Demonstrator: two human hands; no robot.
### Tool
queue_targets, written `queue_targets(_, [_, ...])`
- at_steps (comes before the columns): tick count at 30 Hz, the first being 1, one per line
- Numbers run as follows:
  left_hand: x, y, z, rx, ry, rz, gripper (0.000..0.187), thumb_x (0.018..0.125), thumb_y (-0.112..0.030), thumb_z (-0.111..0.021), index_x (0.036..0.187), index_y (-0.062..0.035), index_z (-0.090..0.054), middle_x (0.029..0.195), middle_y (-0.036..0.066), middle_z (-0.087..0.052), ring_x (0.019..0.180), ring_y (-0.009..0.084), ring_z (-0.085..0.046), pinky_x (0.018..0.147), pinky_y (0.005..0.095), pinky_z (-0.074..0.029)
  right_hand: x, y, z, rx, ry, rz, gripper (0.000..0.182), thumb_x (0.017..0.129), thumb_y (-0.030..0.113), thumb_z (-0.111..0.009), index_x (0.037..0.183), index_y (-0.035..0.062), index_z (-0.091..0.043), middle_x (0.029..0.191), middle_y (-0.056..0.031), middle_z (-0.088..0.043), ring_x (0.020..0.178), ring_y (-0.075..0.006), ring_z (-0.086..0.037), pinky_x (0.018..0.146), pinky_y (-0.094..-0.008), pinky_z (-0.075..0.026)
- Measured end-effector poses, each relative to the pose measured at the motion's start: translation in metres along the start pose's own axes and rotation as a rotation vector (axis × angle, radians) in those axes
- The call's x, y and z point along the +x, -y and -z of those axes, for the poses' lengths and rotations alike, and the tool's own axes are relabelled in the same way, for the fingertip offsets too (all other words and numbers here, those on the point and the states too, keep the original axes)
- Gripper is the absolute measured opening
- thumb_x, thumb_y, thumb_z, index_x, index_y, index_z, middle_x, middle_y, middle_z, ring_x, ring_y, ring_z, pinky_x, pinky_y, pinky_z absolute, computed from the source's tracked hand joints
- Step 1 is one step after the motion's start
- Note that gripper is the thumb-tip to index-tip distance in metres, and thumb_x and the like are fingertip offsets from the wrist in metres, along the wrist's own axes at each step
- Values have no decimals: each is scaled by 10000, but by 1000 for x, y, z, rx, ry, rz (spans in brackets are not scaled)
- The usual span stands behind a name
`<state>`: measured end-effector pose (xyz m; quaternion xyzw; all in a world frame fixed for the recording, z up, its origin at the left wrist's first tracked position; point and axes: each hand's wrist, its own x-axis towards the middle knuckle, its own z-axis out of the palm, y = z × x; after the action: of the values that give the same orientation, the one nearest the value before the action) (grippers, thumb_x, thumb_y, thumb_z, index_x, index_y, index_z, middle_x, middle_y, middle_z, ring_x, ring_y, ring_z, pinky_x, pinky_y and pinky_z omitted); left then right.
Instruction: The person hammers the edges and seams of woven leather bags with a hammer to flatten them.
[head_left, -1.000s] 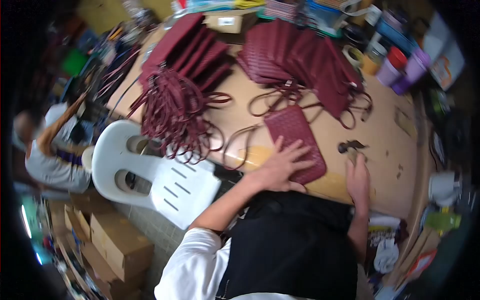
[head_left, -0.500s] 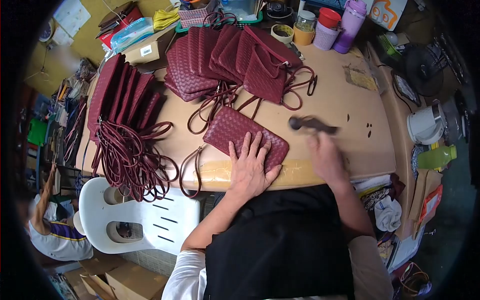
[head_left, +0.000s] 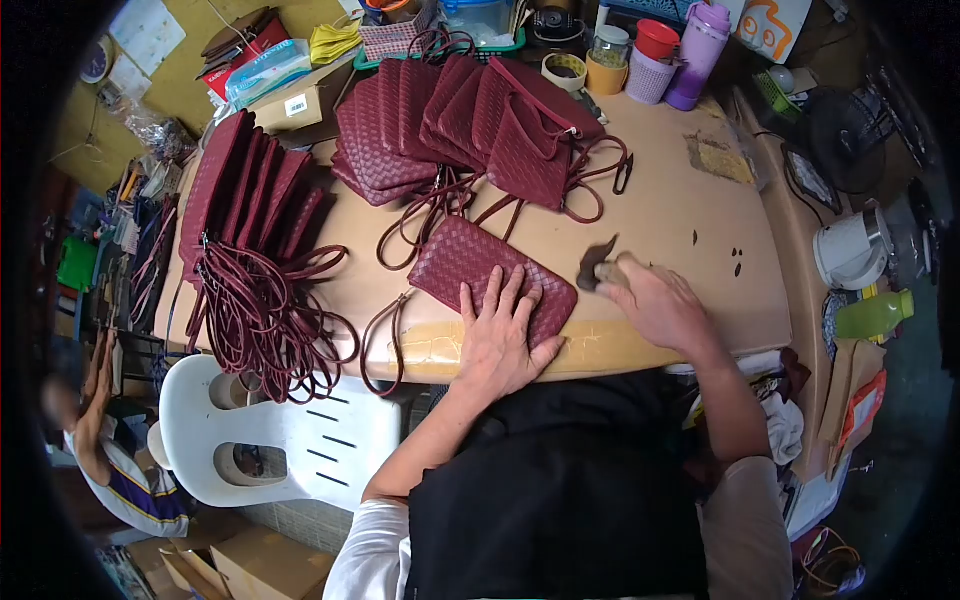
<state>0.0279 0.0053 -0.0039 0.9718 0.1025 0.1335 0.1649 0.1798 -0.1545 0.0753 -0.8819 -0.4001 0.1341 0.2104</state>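
Note:
My left hand (head_left: 500,335) lies flat with fingers spread on a burgundy woven-pattern pouch (head_left: 455,262), near the table's front edge. A thin strap loop (head_left: 383,345) hangs from the pouch's left end. Just right of the pouch, my right hand (head_left: 662,303) is closed round the handle of a small hammer (head_left: 596,264). Its dark head is close to the pouch's right end. Behind the pouch, a fanned pile of matching pouches (head_left: 400,125) rests on the table, with one pouch (head_left: 530,165) on its right side.
At the left, more pouches (head_left: 225,185) stand upright with a tangle of straps (head_left: 265,315) over the table edge. A tape roll (head_left: 564,70), jars and a purple bottle (head_left: 700,55) line the back. A white chair (head_left: 290,440) stands front left; another person (head_left: 125,480) is beyond it.
My right hand has swung the hammer, turning its head from crosswise to nearly upright in view and moving it left toward the pouch. My left hand stays put. The other person has shifted slightly.

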Motion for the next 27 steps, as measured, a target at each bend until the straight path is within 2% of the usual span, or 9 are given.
queue_targets(3, [-5, -4, 2, -23, 47, -37, 683, 797, -457, -654, 1308, -37, -488, 1436, 193, -400, 1379, 387, -308, 1124, 598, -152, 9, 9, -25, 134, -86, -170, 347, 955, 317, -540, 1070, -10, -547, 962, -280, -636, 941, -462, -597, 809, -527, -467])
queue_targets(5, [-11, -4, -2, -100, 60, -81, 695, 764, -416, -690, 1291, -13, -483, 1427, 202, -396, 1365, 389, -318, 1139, 545, -174, 10, -5, -43, -12, -1, 28, 345, 956, 317, -539, 1055, -13, -555, 926, -264, -647, 924, -467, -598, 800, -528, -466])
queue_targets(6, [-11, -7, -3, -65, -81, -130, 561, 746, -276, -720, 1205, -11, -536, 1285, 179, -516, 1207, 357, -480, 1037, 469, -346, 14, -8, -30, -15, 55, 83, 344, 957, 313, -541, 1058, -15, -553, 920, -269, -644, 922, -472, -596, 790, -524, -466])
queue_targets(7, [-12, -7, -5, -55, -95, -123, 561, 746, -276, -720, 1205, -11, -536, 1285, 179, -516, 1207, 357, -480, 1037, 469, -346, 17, -6, -20, -18, 51, 100, 344, 957, 313, -541, 1058, -15, -553, 920, -269, -644, 922, -472, -596, 790, -524, -466])
queue_targets(10, [-18, -2, -16, -305, -194, -208, 194, 725, -58, -701, 899, -44, -617, 832, 87, -595, 760, 274, -581, 674, 380, -438, 16, 4, -7, 130, -58, 35, 292, 956, 260, -533, 1070, -9, -533, 927, -284, -625, 883, -474, -591, 754, -522, -464])
queue_targets(15, [-21, -9, 3, -457, 74, -368, 152, 726, -64, -708, 845, -37, -618, 831, 100, -598, 793, 292, -595, 714, 391, -451, 10, -22, -42, 67, -256, 137, 247, 948, 201, -520, 1108, 14, -514, 978, -238, -605, 913, -453, -590, 777, -517, -464])
queue_targets(17, [-2, 9, 24, -417, -286, -303, 219, 758, -83, -695, 958, -14, -639, 937, 146, -606, 879, 331, -581, 778, 398, -453, 6, -34, -51, -46, -154, 86, 271, 942, 203, -527, 1137, 19, -489, 1003, -225, -600, 941, -442, -587, 790, -513, -466])
queue_targets(21, [12, 58, 32, -62, -187, 195, 426, 798, -88, -674, 1206, -4, -592, 1147, 215, -557, 1008, 367, -515, 876, 406, -438, 5, -24, -31, 6, 36, -124, 283, 953, 235, -523, 1135, 21, -491, 1011, -242, -618, 932, -442, -590, 797, -516, -466])
queue_targets(27, [-10, 21, -1, -217, -90, -181, 400, 816, -55, -656, 1214, -76, -623, 1267, 135, -536, 1166, 303, -514, 970, 421, -404, 11, -43, -38, -33, -129, 51, 311, 962, 299, -514, 1075, 10, -536, 873, -247, -641, 866, -460, -604, 769, -526, -466])
